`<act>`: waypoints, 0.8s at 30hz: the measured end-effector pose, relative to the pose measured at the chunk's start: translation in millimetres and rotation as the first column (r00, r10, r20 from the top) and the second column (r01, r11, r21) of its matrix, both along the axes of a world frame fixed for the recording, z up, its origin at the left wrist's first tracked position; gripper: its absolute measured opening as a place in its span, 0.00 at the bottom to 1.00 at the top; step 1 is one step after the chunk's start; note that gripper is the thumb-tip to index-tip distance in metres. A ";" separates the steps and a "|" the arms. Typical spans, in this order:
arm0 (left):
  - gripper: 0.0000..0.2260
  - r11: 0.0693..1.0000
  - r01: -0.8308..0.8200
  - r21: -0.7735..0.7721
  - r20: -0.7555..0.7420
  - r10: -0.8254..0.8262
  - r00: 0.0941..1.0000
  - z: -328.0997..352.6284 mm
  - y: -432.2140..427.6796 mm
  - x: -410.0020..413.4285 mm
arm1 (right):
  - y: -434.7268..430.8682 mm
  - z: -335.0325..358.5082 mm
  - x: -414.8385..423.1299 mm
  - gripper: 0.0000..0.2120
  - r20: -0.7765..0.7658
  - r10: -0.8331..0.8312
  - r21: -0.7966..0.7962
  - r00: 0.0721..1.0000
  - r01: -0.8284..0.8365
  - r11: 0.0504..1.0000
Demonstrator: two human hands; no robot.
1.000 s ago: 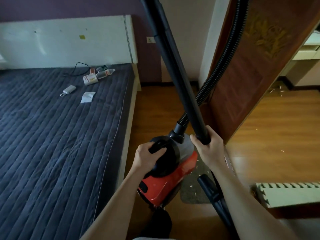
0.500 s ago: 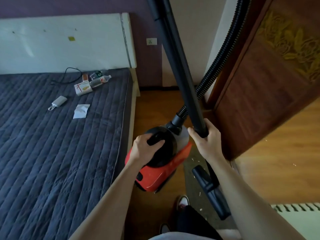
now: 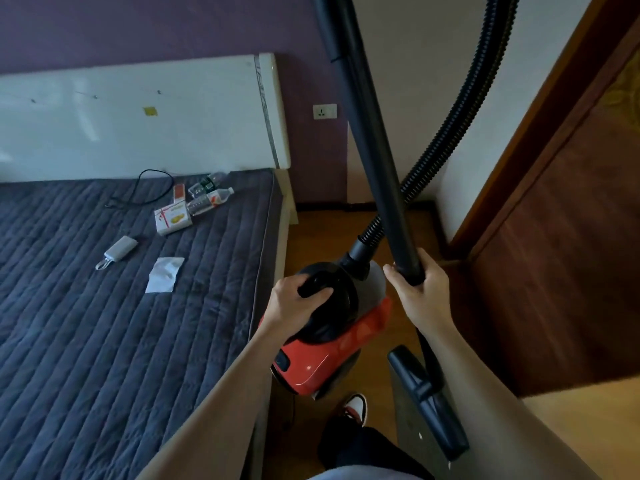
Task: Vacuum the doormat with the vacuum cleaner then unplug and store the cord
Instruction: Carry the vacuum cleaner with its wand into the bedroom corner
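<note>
Because the canister has to travel along with its tube, the person splits the load. The left grip (image 3: 298, 303) is curled round the black handle on top of the red vacuum cleaner (image 3: 332, 355), at the centre of the frame. The right grip (image 3: 420, 292), just to the right of it, is closed round the lower part of the wand (image 3: 374, 150). The canister hangs tilted and appears to be off the floor, carried by that handle. The wand rises steeply to the top edge, which keeps its length out of the narrow gap between the bed (image 3: 104, 341) and the door (image 3: 571, 271). The ribbed hose (image 3: 460, 109) loops up and over from the canister's front. The floor nozzle (image 3: 427, 400) sits at the lower right, over the grey doormat (image 3: 403, 427), so the task's mat is right at the person's feet. I judge this to be positioning, before or between passes.

Counted, there are two grips, both occupied, and one vacuum cleaner with one wand, one hose and one nozzle. One wall socket (image 3: 325, 111) sits above centre. I cannot trace the cord.

On the bed, at the upper left, lie two bottles (image 3: 211, 199), one box (image 3: 173, 218), one power bank (image 3: 119, 249), one paper slip (image 3: 164, 275) and one thin black cable (image 3: 152, 188).
</note>
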State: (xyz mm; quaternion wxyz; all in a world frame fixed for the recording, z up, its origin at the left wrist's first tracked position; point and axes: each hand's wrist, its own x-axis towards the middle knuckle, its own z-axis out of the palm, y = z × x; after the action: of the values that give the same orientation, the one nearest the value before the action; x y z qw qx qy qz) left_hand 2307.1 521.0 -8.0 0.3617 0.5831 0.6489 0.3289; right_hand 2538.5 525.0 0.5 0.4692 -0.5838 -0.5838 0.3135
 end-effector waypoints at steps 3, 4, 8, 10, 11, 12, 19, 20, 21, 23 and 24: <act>0.07 1.000 0.004 0.003 -0.008 -0.003 1.000 -3.2 58.1 2.3 | 57.1 1.4 5.1 0.08 -0.015 0.004 -0.001 1.000 -0.004 1.000; 0.07 1.000 0.008 0.007 -0.013 -0.008 1.000 -4.1 75.6 3.7 | 74.2 3.2 7.2 0.08 -0.019 0.002 -0.001 1.000 -0.002 1.000; 0.06 1.000 0.007 0.028 -0.025 -0.006 1.000 -2.3 136.9 7.0 | 130.7 11.1 15.1 0.07 -0.045 -0.005 -0.012 0.999 0.005 1.000; 0.06 0.999 0.006 0.038 -0.028 -0.004 1.000 3.3 165.6 10.0 | 155.8 13.7 20.3 0.07 -0.053 -0.019 -0.002 0.998 0.019 1.000; 0.06 0.999 0.008 0.045 -0.030 -0.007 1.000 5.1 179.8 11.3 | 168.2 14.0 22.9 0.07 -0.053 -0.028 0.002 0.998 0.028 1.000; 0.06 0.999 0.014 0.049 -0.031 -0.013 0.999 5.9 193.1 12.8 | 180.5 13.8 25.6 0.07 -0.053 -0.039 0.003 0.998 0.040 0.999; 0.06 0.998 0.048 0.047 -0.015 -0.048 0.999 -5.6 289.0 26.1 | 266.7 7.0 38.3 0.06 -0.060 -0.101 -0.011 0.993 0.101 0.995; 0.06 0.997 0.049 0.053 -0.008 -0.049 0.999 -7.0 305.3 27.4 | 280.0 6.0 39.3 0.06 -0.060 -0.109 -0.018 0.992 0.108 0.994; 0.06 0.996 0.057 0.062 -0.004 -0.057 0.998 -8.6 323.5 28.6 | 295.0 4.9 40.6 0.07 -0.054 -0.118 -0.023 0.991 0.117 0.993; 0.05 0.994 0.079 0.074 0.007 -0.080 0.997 -9.0 360.2 30.8 | 327.4 1.7 42.8 0.07 -0.044 -0.142 -0.028 0.989 0.141 0.990; 0.04 0.993 0.093 0.074 0.022 -0.095 0.995 -11.3 381.2 31.0 | 346.0 -0.1 43.6 0.06 -0.044 -0.156 -0.031 0.987 0.155 0.987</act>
State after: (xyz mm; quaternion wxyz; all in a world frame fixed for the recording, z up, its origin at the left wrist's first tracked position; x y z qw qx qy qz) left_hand 2338.0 902.2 -19.3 0.3637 0.6213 0.6037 0.3424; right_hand 2582.2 871.0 0.3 0.4973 -0.6267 -0.5210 0.2973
